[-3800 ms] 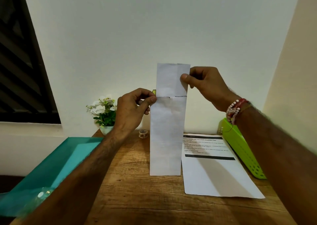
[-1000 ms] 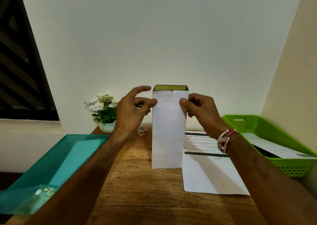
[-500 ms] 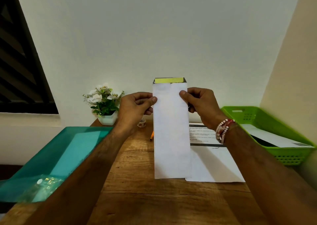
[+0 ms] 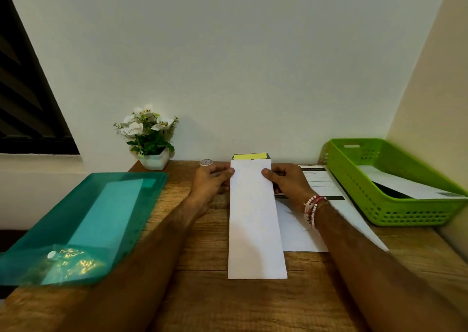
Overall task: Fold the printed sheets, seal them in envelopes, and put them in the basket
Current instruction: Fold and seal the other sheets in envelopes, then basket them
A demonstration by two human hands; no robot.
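A long white envelope (image 4: pixel 255 220) lies lengthwise on the wooden table (image 4: pixel 202 304), its open flap with a yellow strip (image 4: pixel 250 156) at the far end. My left hand (image 4: pixel 211 181) pinches its upper left edge, thumb on top. On the opposite edge my right hand (image 4: pixel 286 182) pinches it the same way. A printed sheet (image 4: pixel 319 187) lies flat just right of the envelope, partly under my right arm. The green basket (image 4: pixel 379 205) stands at the right with one envelope (image 4: pixel 405 186) inside.
A teal translucent folder (image 4: pixel 96 220) covers the table's left side and overhangs its edge. A small potted plant (image 4: pixel 149 139) and a little tape roll (image 4: pixel 205 162) stand at the back by the wall. Walls close in behind and at right.
Both hands have lowered the envelope from upright in the air down flat onto the table. Earlier the folded sheet stuck out of its top; now it is inside.
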